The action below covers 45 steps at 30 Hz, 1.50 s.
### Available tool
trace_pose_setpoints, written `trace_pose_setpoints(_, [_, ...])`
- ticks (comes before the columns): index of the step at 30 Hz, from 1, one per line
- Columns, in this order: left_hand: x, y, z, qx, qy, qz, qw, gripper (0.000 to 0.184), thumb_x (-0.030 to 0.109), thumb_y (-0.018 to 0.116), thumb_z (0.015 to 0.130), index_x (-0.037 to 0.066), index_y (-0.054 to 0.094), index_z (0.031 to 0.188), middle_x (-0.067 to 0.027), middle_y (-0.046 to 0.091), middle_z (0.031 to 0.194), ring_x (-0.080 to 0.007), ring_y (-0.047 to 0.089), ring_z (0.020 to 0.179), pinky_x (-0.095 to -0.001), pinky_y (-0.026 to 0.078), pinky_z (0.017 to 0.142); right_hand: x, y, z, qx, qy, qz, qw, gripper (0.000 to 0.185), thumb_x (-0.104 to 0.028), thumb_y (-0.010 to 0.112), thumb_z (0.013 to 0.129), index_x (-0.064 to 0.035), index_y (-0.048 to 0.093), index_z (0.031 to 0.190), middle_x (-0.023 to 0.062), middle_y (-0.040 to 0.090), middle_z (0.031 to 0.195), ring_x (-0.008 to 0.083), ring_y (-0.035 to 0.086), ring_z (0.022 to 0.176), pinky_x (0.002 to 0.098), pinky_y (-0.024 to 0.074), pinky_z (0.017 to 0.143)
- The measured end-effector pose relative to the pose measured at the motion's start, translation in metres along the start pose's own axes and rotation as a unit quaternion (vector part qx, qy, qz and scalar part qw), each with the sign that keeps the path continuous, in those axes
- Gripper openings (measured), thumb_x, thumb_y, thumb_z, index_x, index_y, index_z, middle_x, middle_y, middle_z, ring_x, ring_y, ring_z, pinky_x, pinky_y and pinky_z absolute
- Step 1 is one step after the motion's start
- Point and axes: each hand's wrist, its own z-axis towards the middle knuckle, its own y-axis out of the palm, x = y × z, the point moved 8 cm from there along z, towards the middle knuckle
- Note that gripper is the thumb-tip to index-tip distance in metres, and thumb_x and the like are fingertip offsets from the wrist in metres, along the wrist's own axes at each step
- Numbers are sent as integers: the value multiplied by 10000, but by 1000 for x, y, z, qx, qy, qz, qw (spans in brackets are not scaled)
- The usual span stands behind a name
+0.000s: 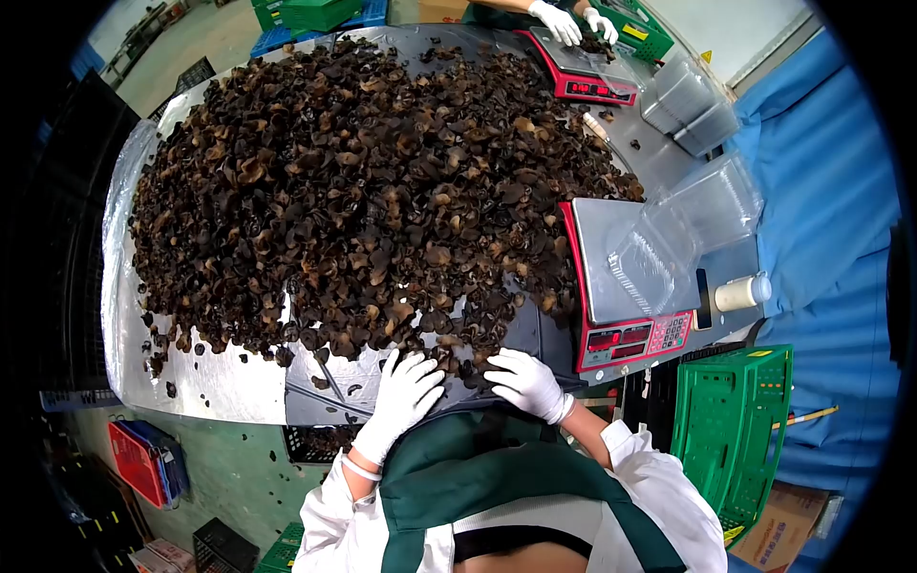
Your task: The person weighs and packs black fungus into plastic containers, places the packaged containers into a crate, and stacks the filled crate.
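A broad heap of dark brown wood ear mushrooms covers most of the table. At its near edge, my left hand in a white glove lies with fingers stretched towards the pile, just touching its fringe. My right hand, gloved too, points its extended fingers inward beside a few loose pieces. Those pieces lie between the two hands, and neither hand grips anything that I can see. To the right, a red scale carries a clear plastic tray on its metal plate.
Across the table a co-worker's gloved hands are at a second red scale. Clear plastic containers are stacked at the right, near a white bottle. Green crates stand on the right, beside a blue curtain.
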Motion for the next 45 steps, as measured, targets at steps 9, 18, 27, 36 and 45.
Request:
trace_pose_setpoints(9, [-6, -12, 51, 125, -69, -15, 990, 252, 165, 703, 748, 84, 658, 982, -63, 632, 958, -245, 586, 877, -373, 464, 747, 42, -26, 13, 146, 243, 211, 936, 260, -140, 723, 760, -43, 649, 990, 92, 623, 938, 261, 622, 818, 325, 501, 745])
trace_pose_setpoints(18, [-17, 25, 61, -93, -83, 55, 991, 288, 209, 699, 751, 118, 642, 1018, -56, 551, 891, -246, 545, 871, -370, 439, 713, 65, -2, 20, 112, 239, 109, 958, 376, -179, 729, 746, -137, 621, 1104, 31, 552, 921, 172, 559, 691, 305, 496, 671])
trace_pose_setpoints(27, [-57, -25, 6, 108, -317, -333, 882, 239, 135, 498, 944, 33, 608, 1130, -74, 668, 1030, -170, 634, 903, -279, 494, 808, 46, -18, 17, 2, 203, 97, 974, 126, -208, 651, 809, -102, 645, 877, 66, 586, 787, 236, 616, 711, 335, 504, 633])
trace_pose_setpoints(36, [-75, 3, -36, 125, -413, -648, 627, 316, 328, 545, 945, 59, 562, 1110, -113, 663, 1011, -174, 643, 859, -295, 516, 743, 10, 30, 109, 40, 62, -77, 994, 306, -272, 642, 823, -143, 609, 1099, 58, 588, 917, 235, 611, 775, 328, 499, 656])
trace_pose_setpoints(45, [-64, -23, -76, 164, -427, -648, 608, 310, 258, 517, 955, 43, 535, 1178, -142, 652, 1062, -210, 660, 858, -289, 526, 732, 67, 25, 74, -7, 341, 483, 806, 229, -182, 637, 883, -24, 639, 1050, 22, 664, 848, 73, 551, 618, 219, 450, 549])
